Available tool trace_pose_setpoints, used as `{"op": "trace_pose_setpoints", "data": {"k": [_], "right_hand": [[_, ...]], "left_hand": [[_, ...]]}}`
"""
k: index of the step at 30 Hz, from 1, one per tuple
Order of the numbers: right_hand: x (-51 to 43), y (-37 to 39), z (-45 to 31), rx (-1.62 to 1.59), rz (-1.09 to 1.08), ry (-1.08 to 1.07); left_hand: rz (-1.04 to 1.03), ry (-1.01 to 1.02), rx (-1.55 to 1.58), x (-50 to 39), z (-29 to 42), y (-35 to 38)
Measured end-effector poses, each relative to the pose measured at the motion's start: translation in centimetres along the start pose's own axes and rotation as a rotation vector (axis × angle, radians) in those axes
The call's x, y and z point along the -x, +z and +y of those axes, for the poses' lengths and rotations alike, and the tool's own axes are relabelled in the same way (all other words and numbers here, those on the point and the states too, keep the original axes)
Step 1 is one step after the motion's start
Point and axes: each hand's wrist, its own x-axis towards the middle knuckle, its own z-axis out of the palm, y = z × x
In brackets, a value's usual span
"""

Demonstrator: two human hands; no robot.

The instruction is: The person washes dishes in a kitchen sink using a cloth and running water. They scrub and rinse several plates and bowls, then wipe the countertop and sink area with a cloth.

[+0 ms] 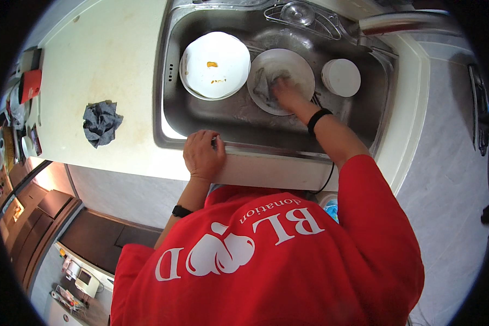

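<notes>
In the steel sink (pixel 236 118), my right hand (pixel 286 93) presses a wet grey cloth (pixel 263 87) against the inside of a round white bowl or deep plate (pixel 307 75); its fingers are blurred. To the left of it lies a stack of white plates (pixel 216 49), the top one bearing orange-brown food bits. Stacked small white bowls or cups (pixel 344 77) stand at the right of the sink. My left hand (pixel 204 155) rests on the sink's front edge, fingers curled over a small dark thing that is mostly hidden.
A crumpled dark grey cloth (pixel 102 123) lies on the pale counter (pixel 122 53) left of the sink. A wire rack (pixel 330 27) with a clear glass lid or dish (pixel 297 14) sits at the sink's back. The metal faucet (pixel 407 22) reaches in at the back right.
</notes>
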Motion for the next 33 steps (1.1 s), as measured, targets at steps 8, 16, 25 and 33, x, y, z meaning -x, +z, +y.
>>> {"op": "trace_pose_setpoints", "data": {"k": [8, 16, 25, 33], "right_hand": [[0.1, 1.1, -4.3, -0.382, -0.127, 0.127], [3.3, 0.8, -3.7, -0.236, -0.062, -0.202], [5.0, -4.2, -2.4, -0.180, 0.012, -0.197], [5.5, -9.6, 2.3, -0.402, 0.050, -0.268]], "left_hand": [[0.007, -0.025, 0.003, 0.0, 0.3, 0.1], [-0.037, -0.020, -0.049, 0.1, 0.3, -0.2], [0.016, 0.005, -0.020, 0.4, 0.0, 0.0], [0.019, 0.008, -0.040, 0.5, -0.1, -0.1]]}}
